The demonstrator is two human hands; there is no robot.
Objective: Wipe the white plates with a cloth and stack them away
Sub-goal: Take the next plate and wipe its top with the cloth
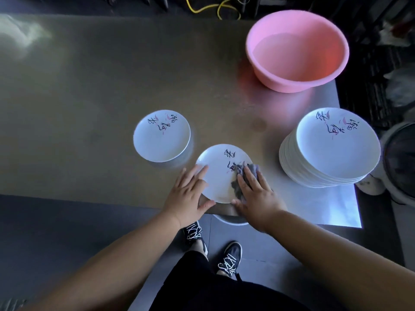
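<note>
Leftmost, a plate (160, 136) lies mid-table. At the table's (89, 97) near edge the left hand (187, 194), fingers spread flat, steadies a second plate (219, 169); the right hand (256, 195) presses a grey cloth (246, 172) onto it with straight fingers. A hard stroke could shove it off that edge, or an elbow could topple the stack (332, 149) at the right edge.

Dim overall; bright glare on table (325, 205) right corner, haze upper left; wide-angle bending; soft focus.
</note>
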